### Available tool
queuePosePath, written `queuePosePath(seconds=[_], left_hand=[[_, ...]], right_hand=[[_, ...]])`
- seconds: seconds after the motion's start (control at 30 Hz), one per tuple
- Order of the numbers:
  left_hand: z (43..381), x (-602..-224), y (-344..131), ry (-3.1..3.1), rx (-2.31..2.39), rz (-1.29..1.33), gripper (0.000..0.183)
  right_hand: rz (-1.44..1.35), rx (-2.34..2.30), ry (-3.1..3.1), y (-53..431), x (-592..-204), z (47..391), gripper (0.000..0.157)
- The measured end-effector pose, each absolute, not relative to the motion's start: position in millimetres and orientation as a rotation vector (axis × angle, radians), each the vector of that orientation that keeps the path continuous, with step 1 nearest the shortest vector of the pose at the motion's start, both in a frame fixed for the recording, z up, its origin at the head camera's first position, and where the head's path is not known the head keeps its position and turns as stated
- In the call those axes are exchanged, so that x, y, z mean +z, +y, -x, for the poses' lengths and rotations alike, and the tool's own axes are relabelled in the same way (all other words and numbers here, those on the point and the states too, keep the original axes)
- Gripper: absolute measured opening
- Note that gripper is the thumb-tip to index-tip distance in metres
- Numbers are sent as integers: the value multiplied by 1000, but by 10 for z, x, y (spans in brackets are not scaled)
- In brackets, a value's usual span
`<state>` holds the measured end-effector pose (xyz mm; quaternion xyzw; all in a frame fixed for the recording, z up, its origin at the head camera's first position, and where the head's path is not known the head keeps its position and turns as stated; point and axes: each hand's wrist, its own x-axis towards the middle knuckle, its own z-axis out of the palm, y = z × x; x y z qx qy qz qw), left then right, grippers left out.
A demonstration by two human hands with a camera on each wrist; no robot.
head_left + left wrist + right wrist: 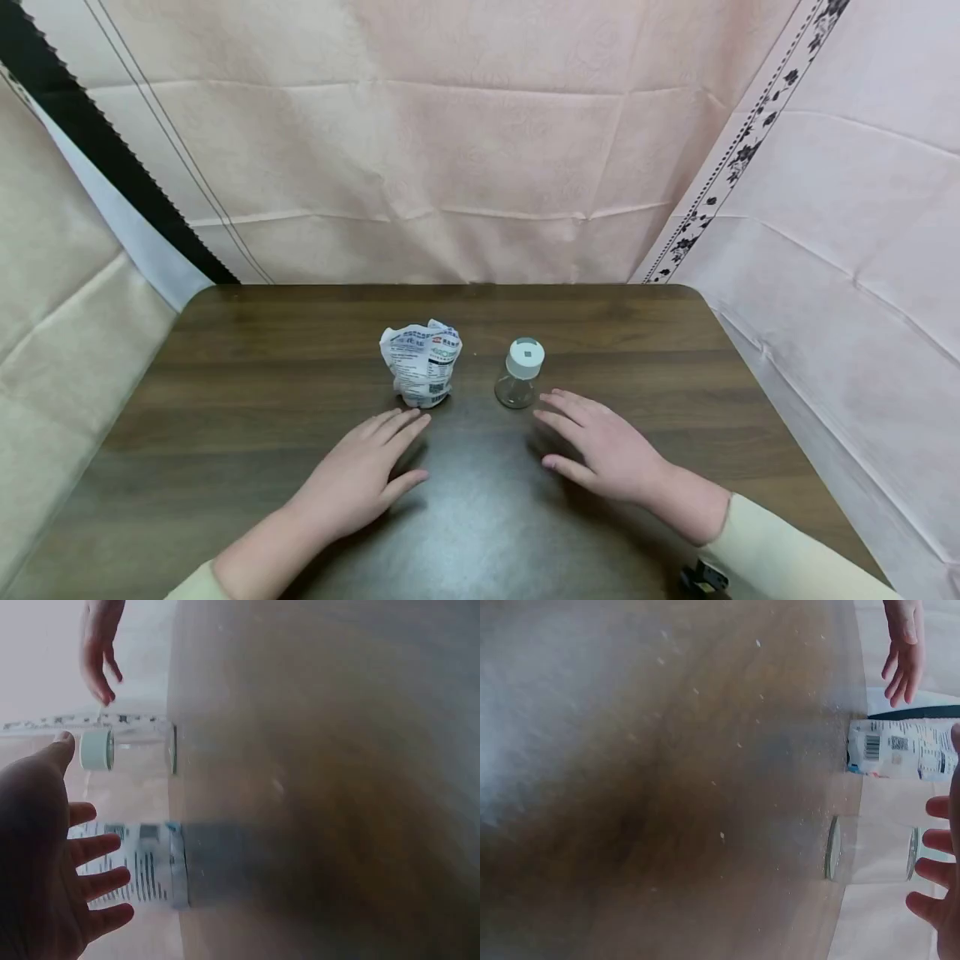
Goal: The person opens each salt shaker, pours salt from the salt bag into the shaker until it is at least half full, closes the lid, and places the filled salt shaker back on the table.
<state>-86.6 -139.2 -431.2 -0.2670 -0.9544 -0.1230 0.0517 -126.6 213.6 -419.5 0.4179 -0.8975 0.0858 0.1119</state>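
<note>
A crumpled white packet (422, 367) with printed text and a barcode stands near the middle of the table. To its right is a clear jar (515, 390) with a pale green-white lid (525, 358). My left hand (360, 475) hovers just in front of the packet, fingers spread and holding nothing. My right hand (603, 446) is held close to the jar's right front, its fingers extended and apart from the glass. In the left wrist view both the jar's lid (96, 750) and the packet (142, 862) show beyond the fingers. The right wrist view shows the jar's glass body (874, 850) near the fingertips.
The brown wooden table (262, 417) has rounded far corners. Pale cloth (450, 167) hangs behind it, and a white cloth with a floral border (738, 158) hangs at the right. A small black device (703, 577) sits by the right sleeve.
</note>
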Motion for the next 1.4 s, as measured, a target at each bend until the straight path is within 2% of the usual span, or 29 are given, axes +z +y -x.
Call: queuePosePath(seconds=[0.2, 0.47, 0.57, 0.8, 0.93, 1.23, 1.4], left_hand=[[937, -4251, -1121, -2944, -503, 745, 62], [1121, -4277, -682, -3052, -764, 603, 63], [1216, -4294, -533, -3074, -915, 519, 66], [1476, -4300, -254, -3037, -1179, 348, 77], [1631, -4305, -141, -2993, -1245, 292, 85], [1950, -4374, -2, -2978, -1328, 277, 87], [2014, -4398, 39, -2938, -1429, 298, 69]], right_hand=[[-1046, 331, -2622, 2097, -4132, 1383, 37], [-683, 462, -2706, 1968, -3993, 1574, 28], [-591, 474, -2731, 1892, -3938, 1653, 32], [-447, 429, -2810, 1716, -3864, 1845, 60], [-398, 392, -2868, 1608, -3844, 1934, 68], [-336, 178, -2976, 1428, -3813, 2085, 63], [-336, 101, -2979, 1380, -3805, 2082, 60]])
